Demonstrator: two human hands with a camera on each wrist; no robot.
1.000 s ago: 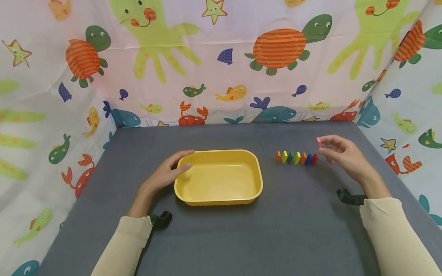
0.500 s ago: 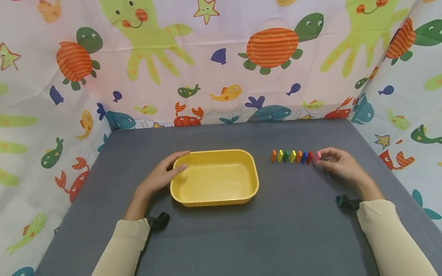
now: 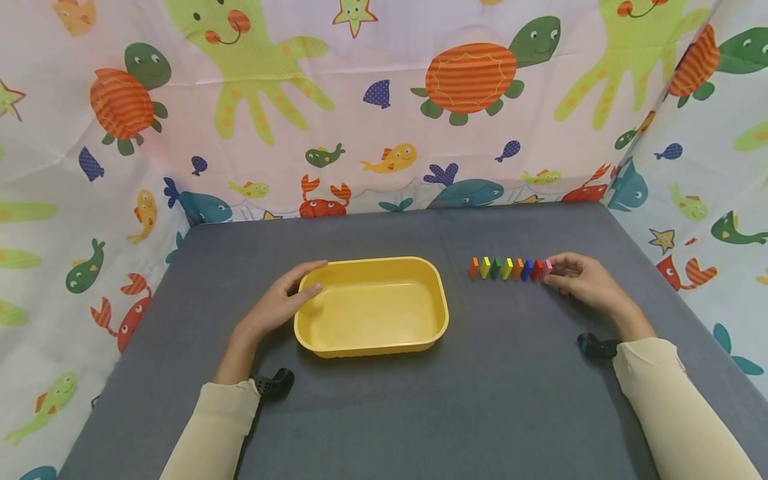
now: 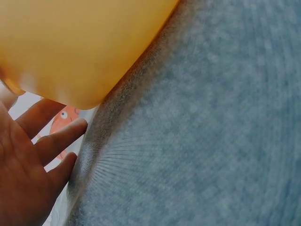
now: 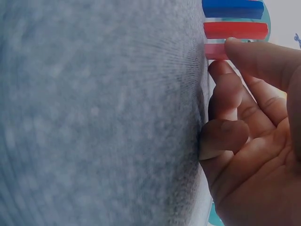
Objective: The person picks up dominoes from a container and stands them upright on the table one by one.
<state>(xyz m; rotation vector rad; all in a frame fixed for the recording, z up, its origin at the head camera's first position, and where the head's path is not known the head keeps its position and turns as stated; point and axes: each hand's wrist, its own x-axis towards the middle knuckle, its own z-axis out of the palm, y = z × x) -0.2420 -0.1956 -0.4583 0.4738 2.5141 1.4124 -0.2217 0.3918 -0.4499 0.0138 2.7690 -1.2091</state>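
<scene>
My right hand (image 3: 585, 283) pinches a pink domino (image 5: 216, 51) between thumb and fingers at the right end of a row. The domino stands upright beside a red domino (image 5: 236, 30), with a narrow gap between them in the right wrist view. Past it come a blue domino (image 5: 233, 9) and several orange, yellow and green ones. My left hand (image 3: 281, 299) holds the left side of a yellow plastic tub (image 3: 372, 349), thumb over the rim and fingers outside. In the left wrist view the tub's outer wall (image 4: 80, 52) hides part of those fingers.
A grey cloth (image 3: 420, 413) covers the table. Behind and at both sides hangs a curtain (image 3: 288, 160) printed with sea animals. The tub stands left of the domino row, with grey cloth between them.
My right hand has lowered the pink domino to the table and slid it left, close to the red one. The left hand keeps its hold on the tub; the head view has shifted slightly.
</scene>
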